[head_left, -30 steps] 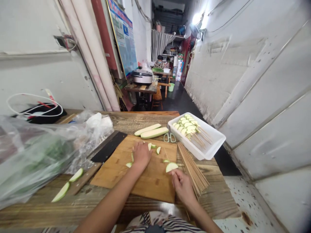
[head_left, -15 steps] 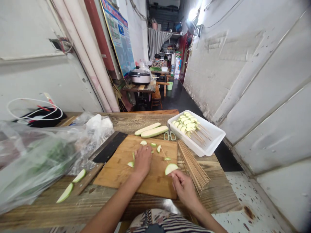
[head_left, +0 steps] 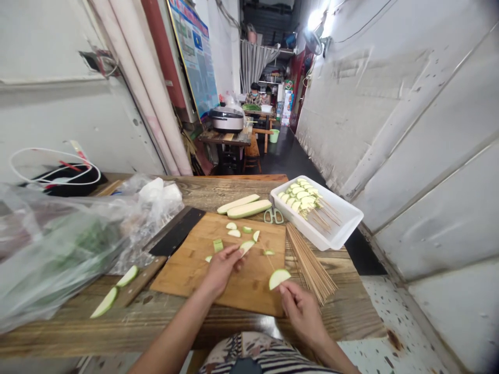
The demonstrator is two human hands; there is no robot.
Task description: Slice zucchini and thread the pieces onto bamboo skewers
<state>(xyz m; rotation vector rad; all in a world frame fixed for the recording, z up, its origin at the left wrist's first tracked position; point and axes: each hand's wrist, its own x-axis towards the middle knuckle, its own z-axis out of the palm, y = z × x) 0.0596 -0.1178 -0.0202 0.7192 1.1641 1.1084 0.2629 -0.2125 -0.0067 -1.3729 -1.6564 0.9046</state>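
"What are your hands on?"

"My left hand, fingers together, pinches a pale zucchini slice at two o'clock from my palm. My right hand is closed on a thin bamboo skewer running to eleven o'clock, a larger slice sitting on it near my fingers."

"And around them?"

"A bamboo cutting board lies beneath; loose skewers stand at twelve from my right hand, a white tray of loaded skewers beyond."

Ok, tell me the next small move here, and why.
Probably ease the slice at the left hand onto the skewer that the right hand seems to hold: another slice already appears to sit on it, and the tray holds skewers threaded with similar slices.
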